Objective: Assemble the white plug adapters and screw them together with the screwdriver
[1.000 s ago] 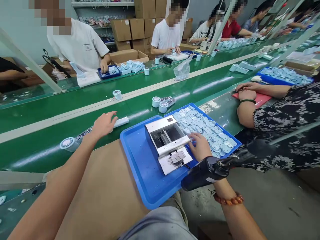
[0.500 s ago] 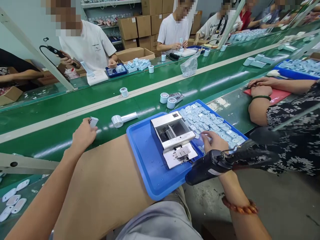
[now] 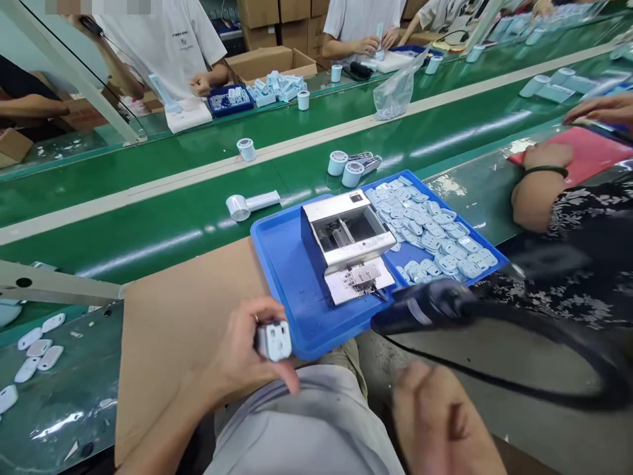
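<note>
**Plug housing in left hand, hands apart**

Head view. Lower centre of the frame: the left hand [image 3: 232,349] closes around a small white plug housing [image 3: 273,341], which it holds with one end face turned up toward the camera, apparently for a look at that face. The right hand [image 3: 438,422], blurred at lower right, is well apart from the left; whether it grips anything cannot be told. A black corded electric screwdriver [image 3: 425,305] lies just above it in the frame, its cord looping off to the right. Centre: a blue tray [image 3: 281,284] carries a steel jig [image 3: 346,231] and loose pale blue plug parts [image 3: 430,231], its raised rim apparently keeping them together within reach. Right edge: a co-worker's hand [image 3: 546,157] rests on a red mat [image 3: 583,152].
</note>
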Motion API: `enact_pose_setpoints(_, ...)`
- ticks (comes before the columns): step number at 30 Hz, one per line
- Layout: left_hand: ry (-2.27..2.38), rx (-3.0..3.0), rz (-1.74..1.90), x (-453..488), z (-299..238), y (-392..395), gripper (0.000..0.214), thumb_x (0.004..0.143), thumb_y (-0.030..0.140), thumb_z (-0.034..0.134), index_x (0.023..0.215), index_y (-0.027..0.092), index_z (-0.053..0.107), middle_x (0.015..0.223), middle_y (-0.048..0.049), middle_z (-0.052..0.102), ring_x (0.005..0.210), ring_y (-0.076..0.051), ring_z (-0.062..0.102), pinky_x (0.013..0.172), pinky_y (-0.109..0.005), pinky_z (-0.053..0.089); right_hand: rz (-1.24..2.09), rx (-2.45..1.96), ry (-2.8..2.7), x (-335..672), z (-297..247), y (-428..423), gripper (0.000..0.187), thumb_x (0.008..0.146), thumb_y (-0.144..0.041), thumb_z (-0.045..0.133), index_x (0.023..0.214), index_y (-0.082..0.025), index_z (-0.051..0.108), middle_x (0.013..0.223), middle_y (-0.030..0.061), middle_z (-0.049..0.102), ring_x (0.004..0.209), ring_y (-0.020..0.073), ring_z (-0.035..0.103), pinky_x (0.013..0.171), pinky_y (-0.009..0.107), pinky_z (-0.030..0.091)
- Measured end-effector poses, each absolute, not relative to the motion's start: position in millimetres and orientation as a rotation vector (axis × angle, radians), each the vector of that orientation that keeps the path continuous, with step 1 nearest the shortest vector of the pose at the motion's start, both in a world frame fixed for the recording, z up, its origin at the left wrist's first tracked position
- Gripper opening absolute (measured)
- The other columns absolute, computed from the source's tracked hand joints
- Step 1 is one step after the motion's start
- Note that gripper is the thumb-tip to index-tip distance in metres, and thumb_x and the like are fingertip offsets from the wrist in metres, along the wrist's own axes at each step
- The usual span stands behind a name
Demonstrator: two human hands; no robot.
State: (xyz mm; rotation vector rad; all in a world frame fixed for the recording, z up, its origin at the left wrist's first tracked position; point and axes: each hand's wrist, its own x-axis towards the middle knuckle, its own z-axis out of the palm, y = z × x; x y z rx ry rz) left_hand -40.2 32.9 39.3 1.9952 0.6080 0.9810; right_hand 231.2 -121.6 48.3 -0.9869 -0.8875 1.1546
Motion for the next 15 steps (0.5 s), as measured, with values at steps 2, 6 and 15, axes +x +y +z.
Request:
enact_pose_setpoints(2, 0.472, 2.055, 1.016, -30.1, 29.1, 15.1, 0.107, 0.064, 0.075, 0.105, 0.146, 0.029, 0.053, 0.084, 0.0022, 0.074, 0.054, -0.014, 0.065, 0.053, -0.024, 0.047, 1.307, -0.893, -0.889, 204.0, 59.8, -119.4, 0.033, 0.089, -0.054, 0.097, 0.085, -0.024, 0.083, 0.075, 0.0018, 0.059, 0.060, 0.0130, 0.063, 0.052, 0.024, 0.052)
enact_pose_setpoints(6, 0.398, 2.101, 1.067, -14.7, 25.9, -5.0, 0.110, 0.069, 0.085, 0.096, 0.150, 0.028, 0.048, 0.080, 0.0042, 0.073, 0.053, -0.016, 0.067, 0.053, -0.026, 0.049, 1.328, -0.955, -0.686, 163.5, 72.5, -105.8, 0.014, 0.097, -0.029, 0.091, 0.108, -0.030, 0.083, 0.106, -0.0013, 0.060, 0.064, 0.0042, 0.064, 0.056, 0.015, 0.054)
enact_pose_setpoints(15, 0.507, 2.377, 1.129, -3.5, 39.0, -7.2, 0.053, 0.111, 0.074, 0.062, 0.129, 0.025, 0.064, 0.080, -0.0002, 0.074, 0.058, -0.016, 0.069, 0.054, -0.026, 0.046, 1.003, -1.307, -0.857, 162.4, 70.8, -92.1, 0.038, 0.089, -0.046, 0.097, 0.095, -0.021, 0.068, 0.075, -0.0032, 0.048, 0.069, 0.0104, 0.051, 0.061, 0.019, 0.050)
